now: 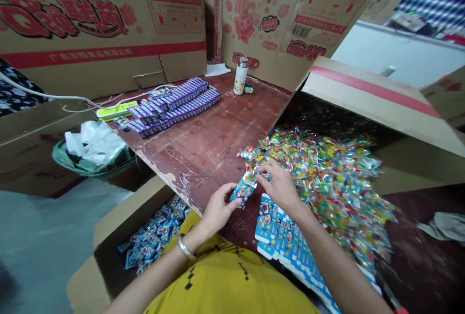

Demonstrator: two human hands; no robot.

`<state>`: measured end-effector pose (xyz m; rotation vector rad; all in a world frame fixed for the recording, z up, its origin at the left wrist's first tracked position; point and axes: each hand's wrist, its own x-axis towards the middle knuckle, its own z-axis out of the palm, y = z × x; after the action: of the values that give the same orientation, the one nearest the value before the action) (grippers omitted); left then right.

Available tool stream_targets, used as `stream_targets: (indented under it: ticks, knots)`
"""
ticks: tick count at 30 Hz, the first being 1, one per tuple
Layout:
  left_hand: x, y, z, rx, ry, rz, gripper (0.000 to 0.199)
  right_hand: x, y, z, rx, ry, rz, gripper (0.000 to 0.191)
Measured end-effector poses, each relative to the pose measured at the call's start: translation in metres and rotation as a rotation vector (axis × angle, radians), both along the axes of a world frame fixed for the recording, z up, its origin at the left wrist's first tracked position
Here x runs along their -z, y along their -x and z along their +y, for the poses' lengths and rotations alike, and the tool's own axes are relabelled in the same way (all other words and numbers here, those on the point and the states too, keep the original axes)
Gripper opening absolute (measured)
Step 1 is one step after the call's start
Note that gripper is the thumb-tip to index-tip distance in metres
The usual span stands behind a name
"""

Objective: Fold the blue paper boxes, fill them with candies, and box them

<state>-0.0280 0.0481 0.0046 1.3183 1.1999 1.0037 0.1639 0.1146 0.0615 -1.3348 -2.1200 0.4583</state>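
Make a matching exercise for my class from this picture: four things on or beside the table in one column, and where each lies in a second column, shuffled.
Things:
1. purple boxes
2. flask
3. sweet packets
4. small blue box

Places:
A. between the left hand and right hand
B. heaped at the table's right side
C. upright at the far edge of the table
D. in rows at the far left

Pairs: 1-D, 2-C, 3-B, 4-A

Even, bright indoor light – soft shadows, sheen on the candy wrappers [327, 178], edges bowed by wide-angle distortion
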Motion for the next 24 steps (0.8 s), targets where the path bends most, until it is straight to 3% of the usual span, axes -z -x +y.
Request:
stream_targets:
  ticks: [7, 13, 17, 22, 24]
  knots:
    - [-0.008, -0.007, -0.001, -0.017, 0.032, -0.125, 0.038, -0.003, 0.012, -0.012, -0.244, 0.046, -0.037, 0.023]
    - [-0.020, -0.014, -0.003, -0.017, 0.033, -0.199, 0.068, 0.008, 0.011, -0.013, -0.066, 0.197, 0.339, 0.013]
    - [-0.027, -0.013, -0.003, -0.054, 0.005, -0.177, 0.063, 0.008, 0.008, -0.018, -0.138, 0.255, 0.376, 0.021]
    - [-0.030, -0.012, 0.000, -0.024, -0.016, -0.262, 0.053, 0.021, 0.010, -0.029, -0.041, 0.467, 0.666, 0.031]
    - [-0.027, -0.012, 0.000, 0.020, 0.015, -0.319, 0.050, 0.029, 0.013, -0.034, -0.030, 0.471, 0.719, 0.024]
